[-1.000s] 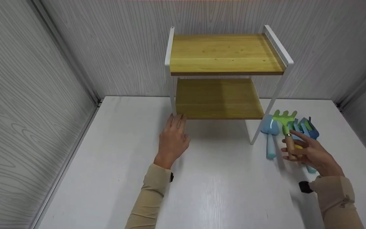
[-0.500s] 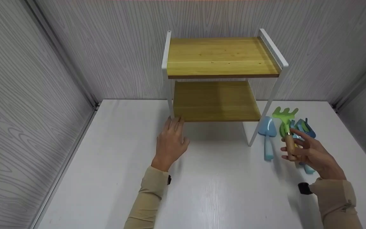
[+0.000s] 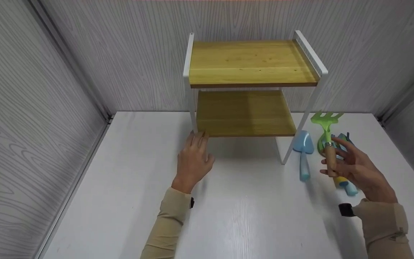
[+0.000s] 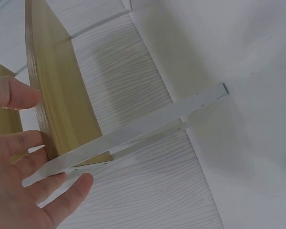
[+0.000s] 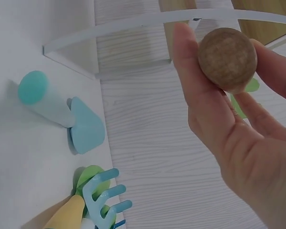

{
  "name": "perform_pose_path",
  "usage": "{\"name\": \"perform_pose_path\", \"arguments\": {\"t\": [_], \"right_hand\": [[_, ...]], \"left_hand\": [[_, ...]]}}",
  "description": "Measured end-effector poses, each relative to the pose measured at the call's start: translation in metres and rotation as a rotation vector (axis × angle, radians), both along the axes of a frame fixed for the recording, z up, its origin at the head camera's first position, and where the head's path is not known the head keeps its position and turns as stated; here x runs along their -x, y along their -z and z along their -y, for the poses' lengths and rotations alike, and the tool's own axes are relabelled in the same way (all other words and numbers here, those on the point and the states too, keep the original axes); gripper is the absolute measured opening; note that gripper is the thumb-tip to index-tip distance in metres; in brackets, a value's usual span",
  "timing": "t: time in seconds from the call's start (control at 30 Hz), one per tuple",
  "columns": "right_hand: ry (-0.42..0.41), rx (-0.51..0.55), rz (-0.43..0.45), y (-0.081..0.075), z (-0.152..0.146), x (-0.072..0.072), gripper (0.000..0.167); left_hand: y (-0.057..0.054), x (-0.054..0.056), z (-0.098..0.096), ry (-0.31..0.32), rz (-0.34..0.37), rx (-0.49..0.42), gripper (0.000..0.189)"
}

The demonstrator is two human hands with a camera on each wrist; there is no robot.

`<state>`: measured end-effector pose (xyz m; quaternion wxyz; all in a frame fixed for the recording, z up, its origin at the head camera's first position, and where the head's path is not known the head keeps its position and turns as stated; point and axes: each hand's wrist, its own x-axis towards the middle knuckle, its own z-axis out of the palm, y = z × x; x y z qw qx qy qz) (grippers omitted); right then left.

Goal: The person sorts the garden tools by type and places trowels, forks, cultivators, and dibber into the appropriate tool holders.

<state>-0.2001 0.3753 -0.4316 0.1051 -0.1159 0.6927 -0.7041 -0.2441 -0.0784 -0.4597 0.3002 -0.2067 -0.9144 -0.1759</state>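
In the head view my right hand (image 3: 363, 171) grips a green hand rake (image 3: 326, 124) by its wooden handle, prongs up, raised above the tabletop. The right wrist view shows the round handle end (image 5: 227, 59) between thumb and fingers. My left hand (image 3: 192, 162) is at the front left leg of a two-tier shelf (image 3: 250, 64) with wooden boards and a white frame. Its fingers (image 4: 76, 193), loosely extended, lie about the white leg and the lower board's edge in the left wrist view.
Right of the shelf, a light blue trowel (image 3: 304, 154) lies on the white table (image 3: 243, 201). Beside it is a pile of other garden tools, including a blue fork (image 5: 102, 195) and a yellow handle (image 5: 66, 213). Grey wood-grain walls (image 3: 138, 64) enclose the back and sides.
My right hand has raised the hand rake off the tool pile, away from me and slightly right. My left hand stays at the shelf leg. The head view has shifted slightly.
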Motion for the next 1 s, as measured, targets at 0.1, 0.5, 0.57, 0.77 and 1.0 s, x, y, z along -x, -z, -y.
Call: {"name": "perform_pose_path", "arguments": {"t": [0.1,0.5,0.57,0.77,1.0], "right_hand": [[-0.012,0.013,-0.031,-0.004,0.002,-0.002,0.082],[-0.071,0.107,-0.164,-0.014,0.011,-0.010,0.084],[-0.081,0.119,-0.178,-0.015,0.013,-0.011,0.084],[-0.044,0.073,-0.171,-0.025,0.019,-0.014,0.084],[-0.019,-0.008,-0.170,-0.041,0.034,-0.015,0.085]], "left_hand": [[0.000,0.000,0.000,0.005,-0.001,-0.006,0.054],[-0.001,0.001,0.000,-0.001,0.018,0.009,0.055],[-0.001,0.000,0.000,-0.005,0.025,0.014,0.054],[-0.003,0.001,-0.001,0.002,0.026,0.004,0.052],[-0.002,0.001,-0.001,-0.011,0.028,0.010,0.052]]}}
